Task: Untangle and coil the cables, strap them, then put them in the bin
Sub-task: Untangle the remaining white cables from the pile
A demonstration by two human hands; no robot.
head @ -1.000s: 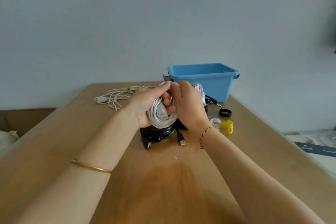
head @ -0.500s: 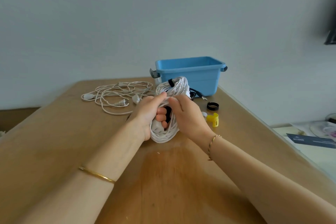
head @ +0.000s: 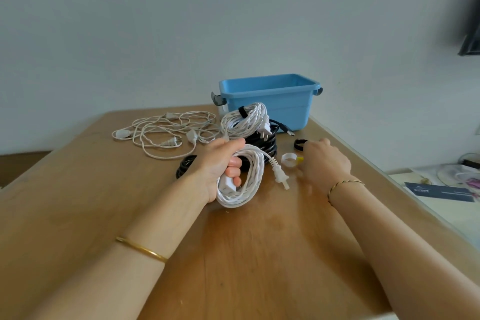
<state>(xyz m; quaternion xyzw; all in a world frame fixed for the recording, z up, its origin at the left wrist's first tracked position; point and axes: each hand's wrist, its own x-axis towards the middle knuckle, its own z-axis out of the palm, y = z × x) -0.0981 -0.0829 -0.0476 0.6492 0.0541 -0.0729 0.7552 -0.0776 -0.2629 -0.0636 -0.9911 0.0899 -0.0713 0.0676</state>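
My left hand (head: 220, 161) grips a coiled white cable (head: 246, 179) just above the table; its plug (head: 280, 174) hangs out to the right. My right hand (head: 324, 161) reaches over the straps on the right: a white strap roll (head: 288, 159), a yellow strap (head: 300, 160) mostly hidden under the fingers, and a black strap roll (head: 298, 144). It is blurred and I cannot tell whether it holds one. A strapped white coil (head: 244, 122) lies on black coiled cables (head: 262, 143). The blue bin (head: 270, 96) stands behind them.
A loose tangled white cable (head: 166, 132) sprawls at the back left of the wooden table (head: 233, 254). Another black coil (head: 185, 165) peeks out behind my left wrist. The table's right edge runs close to my right arm, with a side surface holding papers (head: 441, 191) beyond.
My right hand let go of the white coil and moved right to the straps. My left hand alone now holds the coil, whose plug has dropped free.
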